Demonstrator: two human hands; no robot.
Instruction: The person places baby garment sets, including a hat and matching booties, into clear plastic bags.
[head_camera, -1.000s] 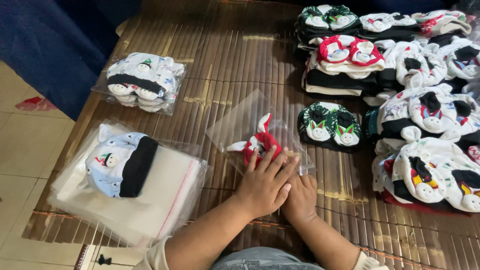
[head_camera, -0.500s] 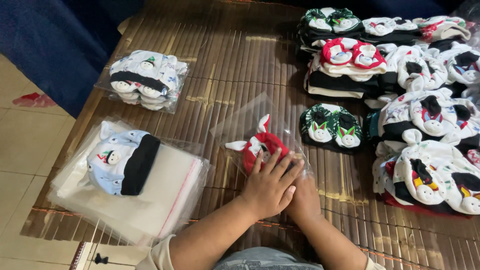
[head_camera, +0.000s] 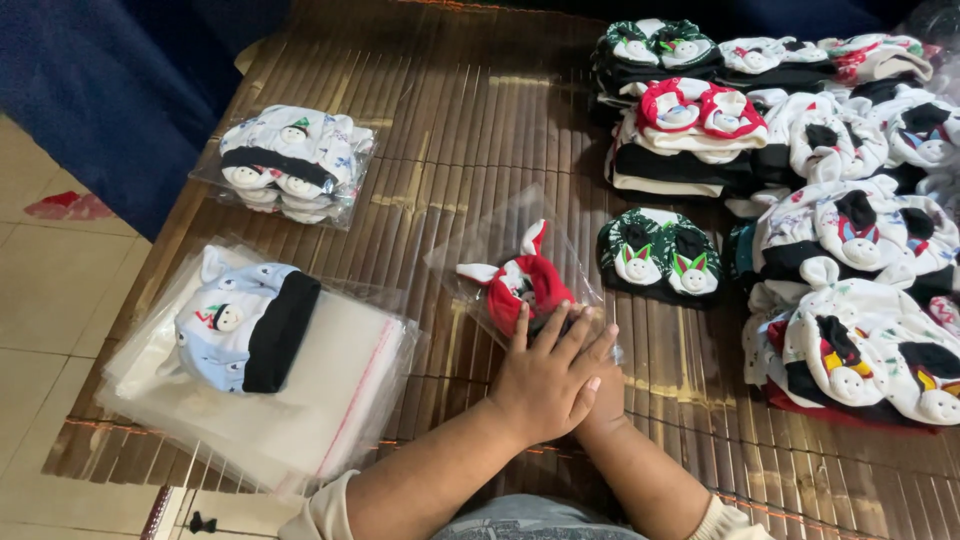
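Note:
A red baby hat with white ears (head_camera: 528, 282) lies inside a clear plastic bag (head_camera: 500, 240) on the bamboo mat (head_camera: 450, 120). My left hand (head_camera: 548, 378) lies flat with fingers spread, stacked on my right hand (head_camera: 604, 398). Together they press down on the near end of the bag. My right hand is mostly hidden under the left. Neither hand grips anything.
A stack of empty clear bags (head_camera: 330, 400) with a light blue, black-banded hat (head_camera: 245, 320) on it lies at the left. A packed bag of white hats (head_camera: 290, 165) sits behind it. A green hat (head_camera: 660, 255) and piles of hats (head_camera: 860, 290) fill the right side. Tiled floor (head_camera: 40, 290) lies left of the mat.
Both hands stay pressed on the bag's near end, with the fingers shifting only slightly. The bag and hat have barely moved.

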